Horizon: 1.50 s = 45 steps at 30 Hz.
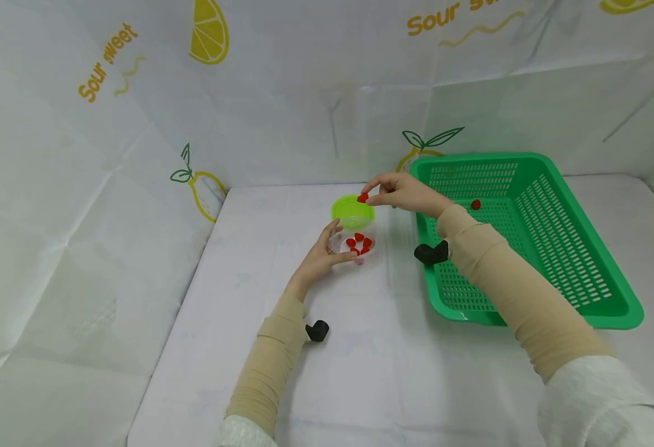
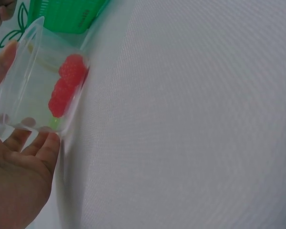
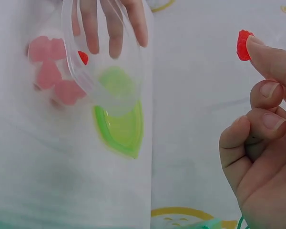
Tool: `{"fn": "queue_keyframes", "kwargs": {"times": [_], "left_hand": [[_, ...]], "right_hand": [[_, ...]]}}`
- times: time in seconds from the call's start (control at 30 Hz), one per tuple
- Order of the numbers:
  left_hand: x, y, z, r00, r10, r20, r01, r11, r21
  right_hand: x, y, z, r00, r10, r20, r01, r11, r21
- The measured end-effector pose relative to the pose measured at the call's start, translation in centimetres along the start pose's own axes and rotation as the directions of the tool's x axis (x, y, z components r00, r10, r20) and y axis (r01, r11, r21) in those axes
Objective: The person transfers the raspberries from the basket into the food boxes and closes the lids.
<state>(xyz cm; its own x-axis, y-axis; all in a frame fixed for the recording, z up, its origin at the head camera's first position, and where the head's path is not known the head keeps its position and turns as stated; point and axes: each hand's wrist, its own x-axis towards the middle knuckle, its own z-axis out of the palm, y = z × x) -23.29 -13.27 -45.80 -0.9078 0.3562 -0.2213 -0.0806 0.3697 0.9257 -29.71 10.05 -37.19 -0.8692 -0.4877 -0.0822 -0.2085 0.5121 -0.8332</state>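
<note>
A pale grey cloth sleeve (image 1: 600, 397) is closest. The right hand (image 1: 405, 191) pinches a red bumpy berry (image 3: 243, 46) near the clear plastic tub (image 2: 38, 83) the left hand (image 1: 320, 256) grips. A soft pinch seems best.

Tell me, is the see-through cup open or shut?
Open. Nothing covers the rim of the see-through cup, and the green lid lies behind it.
</note>
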Motion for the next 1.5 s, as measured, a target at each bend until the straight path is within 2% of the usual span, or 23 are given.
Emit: {"fn": "queue_keyframes", "kwargs": {"times": [0.13,0.37,0.47,0.7,0.97,1.2,1.5], "left_hand": [[0.1,-0.3,0.0,1.000,0.007,-0.011,-0.007,1.000,-0.017],[1.4,-2.7,0.4,0.997,0.050,-0.062,-0.052,0.998,-0.024],[1.5,-3.1,0.5,0.995,0.065,-0.079,-0.066,0.998,-0.014],[1.4,-3.3,0.4,0.996,0.051,-0.072,-0.052,0.999,-0.007],[1.3,-3.1,0.4,0.994,0.068,-0.082,-0.068,0.998,0.011],[1.5,-3.1,0.4,0.995,0.066,-0.075,-0.067,0.998,-0.012],[1.7,-2.9,0.3,0.994,0.073,-0.075,-0.073,0.997,0.005]], "right_hand": [[0.8,0.0,0.7,0.999,0.005,0.043,-0.004,1.000,-0.017],[2.0,0.4,1.9,0.994,0.040,0.098,-0.037,0.999,-0.037],[2.6,0.9,2.3,0.992,0.071,0.105,-0.067,0.997,-0.036],[3.2,2.1,3.3,0.979,0.151,0.134,-0.142,0.987,-0.075],[3.4,2.5,3.9,0.966,0.175,0.190,-0.150,0.979,-0.141],[3.5,2.7,4.0,0.955,0.183,0.234,-0.121,0.959,-0.255],[3.6,2.8,4.0,0.955,0.173,0.240,-0.103,0.955,-0.279]]}}
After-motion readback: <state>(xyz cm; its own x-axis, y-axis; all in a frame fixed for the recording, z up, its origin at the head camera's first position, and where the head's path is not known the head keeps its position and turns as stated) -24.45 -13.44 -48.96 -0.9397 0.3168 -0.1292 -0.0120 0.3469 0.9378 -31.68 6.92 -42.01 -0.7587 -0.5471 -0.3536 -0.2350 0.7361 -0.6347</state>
